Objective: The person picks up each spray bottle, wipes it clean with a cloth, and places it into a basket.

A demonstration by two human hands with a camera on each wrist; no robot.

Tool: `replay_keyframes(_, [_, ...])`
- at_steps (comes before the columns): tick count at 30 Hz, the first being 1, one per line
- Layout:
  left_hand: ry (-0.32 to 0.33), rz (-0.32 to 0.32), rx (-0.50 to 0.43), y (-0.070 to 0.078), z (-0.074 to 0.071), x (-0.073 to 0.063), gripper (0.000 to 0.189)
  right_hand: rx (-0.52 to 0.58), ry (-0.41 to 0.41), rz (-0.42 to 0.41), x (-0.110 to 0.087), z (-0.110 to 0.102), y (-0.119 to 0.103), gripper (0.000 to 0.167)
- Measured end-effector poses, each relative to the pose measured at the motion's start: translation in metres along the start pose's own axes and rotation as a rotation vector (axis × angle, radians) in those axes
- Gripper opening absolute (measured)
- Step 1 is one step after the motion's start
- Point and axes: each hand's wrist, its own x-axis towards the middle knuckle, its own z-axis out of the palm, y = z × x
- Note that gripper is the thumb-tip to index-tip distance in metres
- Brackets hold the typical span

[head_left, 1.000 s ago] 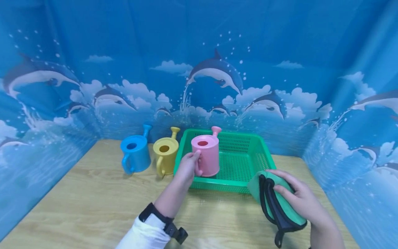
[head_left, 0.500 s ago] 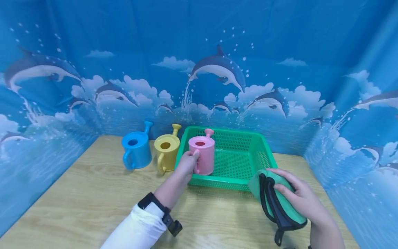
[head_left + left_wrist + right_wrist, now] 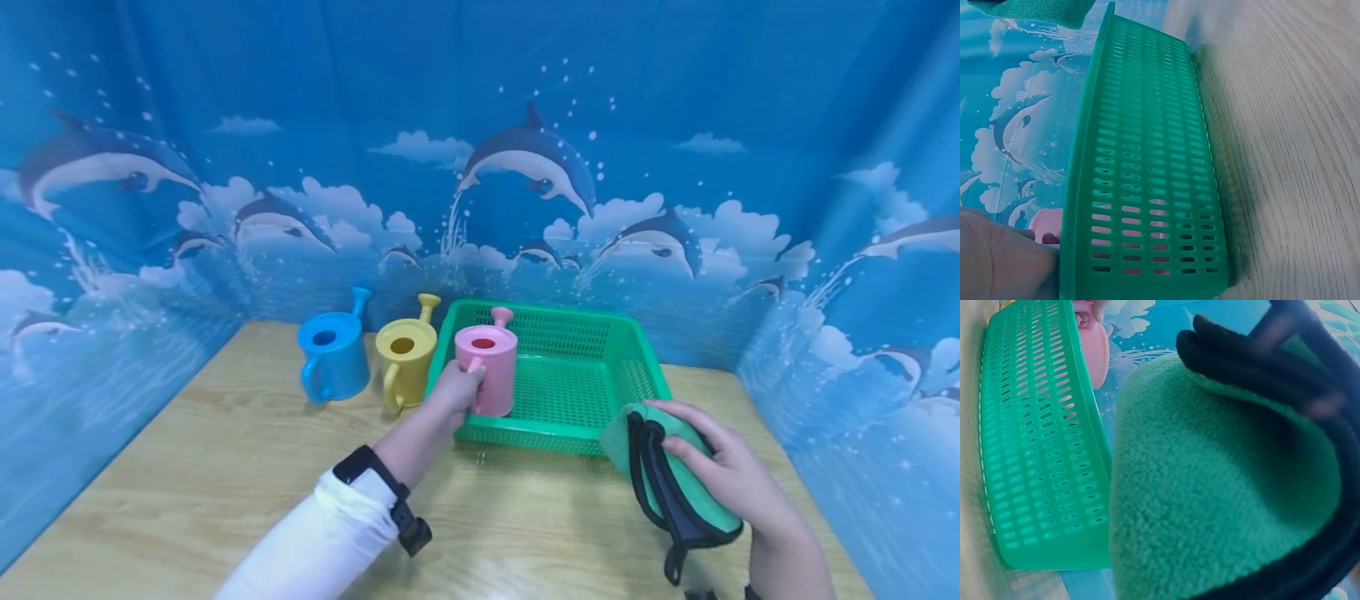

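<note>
My left hand (image 3: 456, 389) grips the handle of a pink watering can (image 3: 497, 379), which stands upright inside the left end of a green plastic basket (image 3: 525, 433). Through the slots of the basket wall (image 3: 1141, 144), pink shows in the left wrist view. My right hand (image 3: 731, 467) holds a folded green cloth (image 3: 697, 492) with black edging and a hanging loop, at the basket's front right corner. That cloth (image 3: 1210, 475) fills much of the right wrist view, its pile surface facing the camera.
Left of the basket stand a yellow watering can (image 3: 408, 367) and a blue watering can (image 3: 337, 358), side by side on the wooden table (image 3: 187, 475). A dolphin-print curtain (image 3: 420, 192) closes off the back and both sides.
The pink watering can has moved slightly left and down into the basket, still held by my left hand. My right hand keeps the cloth at about the same place.
</note>
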Motion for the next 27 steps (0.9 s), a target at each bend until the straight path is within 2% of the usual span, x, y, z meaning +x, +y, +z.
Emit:
replay_keyframes(6, [-0.007,0.005,0.055,-0.001,-0.001,0.001,0.022,-0.006,-0.009,0.014,0.001,0.000,0.001,0.041])
replay_keyframes(11, [-0.034,0.030,0.161,0.000,0.001,0.003,0.014,0.002,-0.017,0.007,0.001,-0.001,0.002,0.042])
replay_keyframes(19, [-0.048,0.041,0.332,0.005,0.004,0.003,0.019,0.002,-0.022,0.021,0.001,-0.002,0.001,0.041])
replay_keyframes(23, [-0.108,0.032,0.325,0.006,-0.001,0.006,0.019,0.006,-0.018,0.021,0.001,-0.003,0.001,0.040])
replay_keyframes(27, [-0.200,-0.004,0.237,0.006,-0.007,0.010,0.024,0.014,-0.020,0.021,0.001,-0.003,0.001,0.040])
